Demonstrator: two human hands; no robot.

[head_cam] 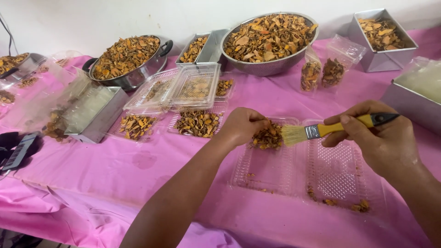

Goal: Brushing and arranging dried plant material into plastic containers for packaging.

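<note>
My left hand [241, 125] is closed on a handful of dried orange-brown slices [267, 138], held over the left half of an open clear plastic clamshell tray [294, 177]. My right hand [379, 138] grips a yellow-handled paintbrush [321, 130]. Its pale bristles point left and touch the slices in my left hand. A few crumbs of the dried slices lie in the tray's right half.
On the pink tablecloth [138, 174] stand filled clear trays [198, 123], a colander [268, 39] and a pot [128, 57] heaped with slices, metal tins [383, 34], two small filled bags [321, 73] and a metal box of bags [94, 112]. A dark device [18, 151] sits at the left edge.
</note>
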